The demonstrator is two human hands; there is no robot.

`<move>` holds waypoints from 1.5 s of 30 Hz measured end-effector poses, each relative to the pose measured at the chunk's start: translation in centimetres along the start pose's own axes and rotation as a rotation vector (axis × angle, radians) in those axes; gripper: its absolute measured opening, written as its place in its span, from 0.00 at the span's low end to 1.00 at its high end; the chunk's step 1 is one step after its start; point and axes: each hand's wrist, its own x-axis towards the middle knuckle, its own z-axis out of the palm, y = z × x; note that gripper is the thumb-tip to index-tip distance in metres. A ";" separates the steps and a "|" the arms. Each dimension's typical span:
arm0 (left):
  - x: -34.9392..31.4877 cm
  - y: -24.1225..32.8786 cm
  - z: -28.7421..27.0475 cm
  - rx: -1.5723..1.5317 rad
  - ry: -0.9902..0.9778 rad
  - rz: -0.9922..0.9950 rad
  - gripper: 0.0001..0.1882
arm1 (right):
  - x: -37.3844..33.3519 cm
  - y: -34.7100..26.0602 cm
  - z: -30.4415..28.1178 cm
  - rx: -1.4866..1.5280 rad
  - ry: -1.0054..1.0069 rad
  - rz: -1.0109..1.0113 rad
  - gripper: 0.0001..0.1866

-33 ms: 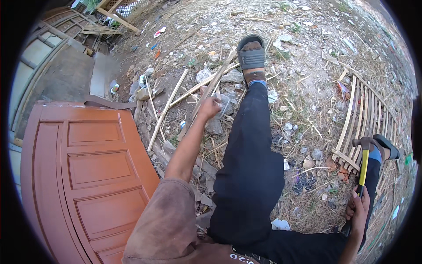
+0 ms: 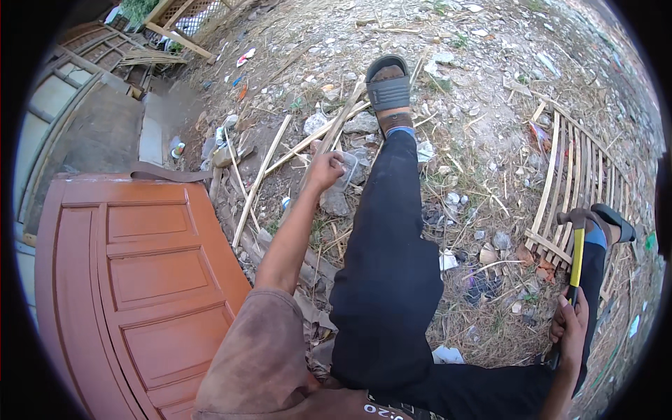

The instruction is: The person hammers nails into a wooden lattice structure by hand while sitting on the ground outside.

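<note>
My left hand (image 2: 325, 171) reaches out to the left of my outstretched leg, its fingers curled together beside a clear plastic container (image 2: 349, 169). Whatever those fingers may hold is too small to see. Wooden strips (image 2: 308, 143) lie on the ground around this hand. At the lower right, my right hand (image 2: 571, 326) grips a claw hammer (image 2: 577, 259) by its yellow and black handle, with the metal head pointing up, next to my other lower leg.
A reddish-brown panelled door (image 2: 161, 266) stands close on my left. To the right lies a slatted wooden frame (image 2: 574, 182), partly behind the hammer. Stones, dry grass and litter cover the ground (image 2: 483, 203). Grey sheeting (image 2: 87, 133) and a lattice panel (image 2: 199, 15) are at the far left.
The whole view has shifted slightly. My left hand stays by the clear container with its fingers curled, and my right hand keeps its hold on the hammer.
</note>
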 end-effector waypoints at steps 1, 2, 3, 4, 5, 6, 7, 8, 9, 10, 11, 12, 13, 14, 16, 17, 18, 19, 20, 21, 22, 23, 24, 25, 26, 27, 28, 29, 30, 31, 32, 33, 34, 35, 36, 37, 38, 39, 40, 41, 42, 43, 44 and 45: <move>0.3 -0.6 -1.7 -0.067 -0.007 0.087 0.11 | 0.5 0.3 0.4 0.048 -0.027 -0.015 0.10; 0.5 1.2 -1.4 -0.010 0.050 0.216 0.12 | 0.6 0.2 0.2 0.058 -0.025 -0.011 0.10; 1.0 3.3 -1.5 -0.076 0.029 0.153 0.14 | 0.9 0.1 0.0 0.073 -0.016 -0.006 0.10; 0.7 5.1 -2.8 -0.193 0.048 0.151 0.18 | 1.5 0.7 0.0 0.112 -0.033 -0.015 0.10; 1.0 6.8 -3.2 -0.284 0.037 0.158 0.18 | 1.9 0.7 -0.3 0.127 -0.031 -0.031 0.10; 1.1 8.5 -4.5 -0.281 0.072 0.226 0.14 | 2.2 0.7 -0.1 0.163 -0.028 -0.017 0.10; 1.0 11.1 -4.9 -0.426 0.071 0.241 0.13 | 2.5 0.5 -0.2 0.187 -0.018 -0.007 0.10; 0.8 14.0 -6.6 -0.403 0.054 0.271 0.11 | 2.8 0.6 -0.6 0.207 -0.037 -0.020 0.10; 1.8 16.4 -6.6 -0.427 0.029 0.337 0.11 | 2.8 0.7 -1.5 0.210 -0.039 -0.037 0.10; 1.8 19.3 -7.6 -0.422 0.039 0.408 0.11 | 3.0 1.1 -2.1 0.238 -0.014 -0.027 0.10; 1.4 22.8 -6.5 -0.419 0.000 0.417 0.11 | 2.9 1.4 -3.0 0.262 -0.002 -0.040 0.10; 1.1 26.5 -4.7 -0.335 -0.055 0.496 0.11 | 2.7 1.9 -4.0 0.278 0.009 -0.056 0.09; 0.4 30.2 -3.2 -0.235 -0.094 0.580 0.12 | 2.3 2.6 -4.9 0.299 0.025 -0.055 0.09; -0.7 33.4 0.0 -0.187 -0.182 0.594 0.12 | 1.9 3.4 -5.7 0.353 0.099 -0.061 0.09; -3.3 37.1 6.1 -0.239 -0.380 0.523 0.12 | 1.4 4.1 -6.5 0.426 0.183 -0.087 0.09; -4.4 37.9 9.4 -0.327 -0.507 0.438 0.12 | 1.4 4.9 -6.8 0.434 0.187 -0.087 0.09; -5.7 38.6 11.9 -0.383 -0.624 0.362 0.10 | 1.5 5.5 -7.1 0.473 0.227 -0.096 0.09; -7.0 38.8 14.9 -0.445 -0.748 0.281 0.09 | 1.5 6.2 -7.4 0.506 0.275 -0.100 0.09; -8.2 38.9 17.8 -0.545 -0.843 0.216 0.09 | 1.4 6.8 -7.6 0.535 0.340 -0.086 0.09; -9.4 38.7 20.7 -0.648 -0.946 0.144 0.09 | 1.4 7.3 -7.9 0.545 0.350 -0.086 0.09; -10.7 38.5 23.2 -0.737 -1.000 0.085 0.10 | 1.3 7.8 -8.3 0.573 0.395 -0.076 0.09; -11.6 38.0 24.9 -0.828 -1.045 0.016 0.11 | 1.4 8.1 -8.5 0.598 0.434 -0.062 0.09; -11.9 37.4 26.5 -0.824 -1.056 0.008 0.11 | 1.6 8.4 -8.6 0.601 0.444 -0.053 0.09; -12.1 36.7 27.7 -0.846 -1.010 -0.010 0.12 | 1.9 8.5 -8.8 0.633 0.433 -0.060 0.09; -12.2 36.3 28.8 -0.871 -0.964 -0.023 0.13 | 2.3 8.5 -9.1 0.663 0.423 -0.073 0.09; -12.4 36.0 29.7 -0.872 -0.963 -0.025 0.13 | 2.5 8.7 -9.3 0.662 0.422 -0.072 0.09; -12.7 35.9 30.7 -0.874 -0.910 -0.023 0.14 | 2.7 8.8 -9.6 0.652 0.427 -0.064 0.08; -12.9 35.7 31.6 -0.876 -0.856 -0.022 0.15 | 2.8 9.0 -9.9 0.642 0.430 -0.056 0.08; -13.0 35.1 32.6 -0.858 -0.825 0.003 0.17 | 3.0 9.1 -10.1 0.638 0.433 -0.055 0.08; -13.2 34.9 33.1 -0.859 -0.824 -0.001 0.17 | 3.3 9.2 -9.9 0.643 0.418 -0.049 0.08; -13.5 34.7 33.6 -0.787 -0.776 0.071 0.16 | 3.5 9.3 -9.7 0.647 0.403 -0.042 0.08; -13.7 34.5 34.1 -0.716 -0.727 0.143 0.15 | 3.7 9.3 -9.5 0.644 0.401 -0.038 0.08; -13.7 34.2 35.0 -0.722 -0.729 0.138 0.15 | 3.8 9.4 -9.3 0.633 0.388 -0.029 0.08; -13.3 33.8 35.6 -0.681 -0.716 0.225 0.15 | 4.0 9.4 -9.1 0.623 0.364 -0.027 0.08; -13.0 33.3 36.2 -0.637 -0.701 0.310 0.14 | 4.2 9.7 -8.9 0.622 0.344 -0.026 0.09; -13.0 33.0 36.7 -0.647 -0.697 0.312 0.14 | 4.3 10.1 -8.7 0.613 0.343 -0.031 0.09; -13.1 32.6 37.1 -0.575 -0.686 0.320 0.13 | 4.4 10.4 -8.5 0.598 0.329 -0.021 0.09; -13.1 32.2 37.5 -0.503 -0.674 0.327 0.11 | 4.6 10.5 -8.3 0.582 0.315 -0.012 0.10; -12.9 31.8 37.5 -0.409 -0.647 0.381 0.10 | 4.7 10.7 -8.1 0.572 0.310 -0.006 0.10; -13.0 31.3 37.6 -0.414 -0.647 0.380 0.10 | 4.8 10.7 -7.9 0.567 0.311 -0.006 0.10; -13.2 30.7 37.6 -0.402 -0.602 0.406 0.09 | 4.9 10.7 -7.8 0.568 0.294 0.003 0.11; -13.3 30.6 37.5 -0.386 -0.554 0.433 0.08 | 5.0 10.7 -7.6 0.573 0.274 0.011 0.11; -13.2 30.4 37.6 -0.386 -0.552 0.433 0.08 | 5.0 10.7 -7.5 0.572 0.272 0.010 0.11; -13.0 30.2 37.8 -0.391 -0.536 0.449 0.08 | 5.0 10.6 -7.4 0.570 0.261 0.003 0.11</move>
